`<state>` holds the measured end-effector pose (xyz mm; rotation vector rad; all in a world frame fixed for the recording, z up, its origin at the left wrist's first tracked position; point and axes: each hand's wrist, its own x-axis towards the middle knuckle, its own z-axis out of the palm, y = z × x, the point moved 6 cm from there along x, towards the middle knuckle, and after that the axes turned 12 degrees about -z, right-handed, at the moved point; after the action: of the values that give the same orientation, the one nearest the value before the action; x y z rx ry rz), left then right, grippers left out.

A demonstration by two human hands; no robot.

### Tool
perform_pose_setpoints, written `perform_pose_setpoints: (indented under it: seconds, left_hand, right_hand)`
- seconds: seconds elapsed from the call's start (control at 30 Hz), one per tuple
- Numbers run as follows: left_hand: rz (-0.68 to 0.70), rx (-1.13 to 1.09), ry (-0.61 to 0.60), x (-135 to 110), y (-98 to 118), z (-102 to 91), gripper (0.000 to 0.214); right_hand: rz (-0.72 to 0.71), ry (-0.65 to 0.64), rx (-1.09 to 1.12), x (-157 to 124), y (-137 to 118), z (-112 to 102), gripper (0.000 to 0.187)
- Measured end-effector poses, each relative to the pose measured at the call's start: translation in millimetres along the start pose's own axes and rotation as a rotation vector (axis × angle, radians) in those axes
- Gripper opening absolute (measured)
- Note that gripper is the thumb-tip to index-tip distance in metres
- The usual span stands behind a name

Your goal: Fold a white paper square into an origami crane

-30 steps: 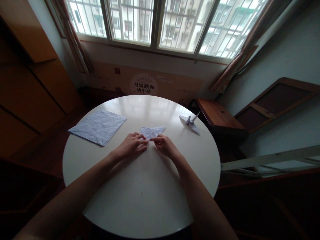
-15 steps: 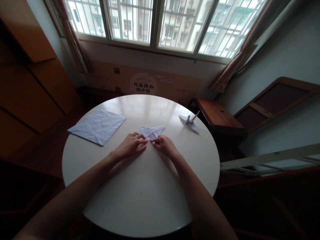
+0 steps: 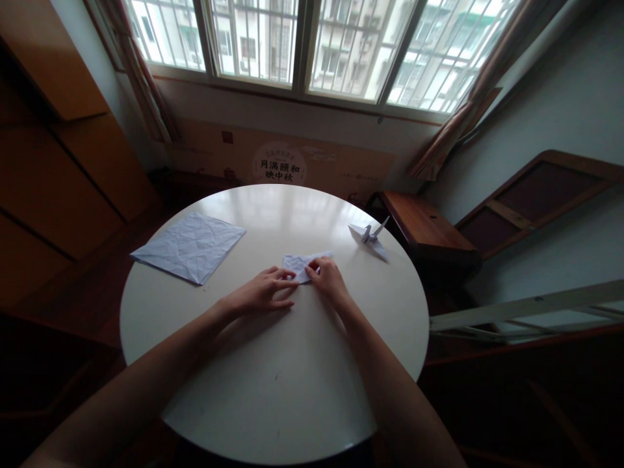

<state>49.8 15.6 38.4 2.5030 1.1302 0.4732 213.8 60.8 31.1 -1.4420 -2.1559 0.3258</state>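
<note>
A small piece of folded white paper (image 3: 294, 261) lies near the middle of the round white table (image 3: 277, 390). My right hand (image 3: 327, 278) covers its right side, with thumb and fingers closed on the folded paper. At its lower left edge rest the fingertips of my left hand (image 3: 266, 289). That hand's fingers are apart, its thumb stretched out lower down over the tabletop. Part of the paper is hidden behind both hands.
Creased white paper sheets (image 3: 190, 247) lie at the table's left. A folded paper crane (image 3: 370, 238) stands near the right rim. Beyond that side is a wooden stool or bench (image 3: 424, 221). Behind the table, a printed cardboard panel (image 3: 331, 162) leans under the barred windows.
The folded paper has shifted slightly right and nearer. My right hand has moved onto its right part and pinches it. My left hand's fingers have spread, the thumb coming away.
</note>
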Motion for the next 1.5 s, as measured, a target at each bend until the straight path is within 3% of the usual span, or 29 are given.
perform_pose_setpoints:
  seconds: [0.5, 1.07, 1.33, 1.5]
  left_hand:
    - [0.049, -0.063, 0.004, 0, 7, -5.4, 0.035]
    - [0.041, 0.022, 0.023, 2, 5, 1.9, 0.043]
    - [-0.036, -0.170, 0.097, 4, -3, -15.3, 0.028]
    - [-0.055, -0.132, 0.164, 6, -14, -21.3, 0.024]
  right_hand:
    - [0.077, -0.073, -0.227, -4, -12, -2, 0.015]
    - [0.117, -0.118, -0.273, -4, -14, 1, 0.015]
    - [0.104, -0.109, -0.261, -4, -13, 1, 0.015]
    - [0.105, -0.118, -0.261, -4, -13, 1, 0.014]
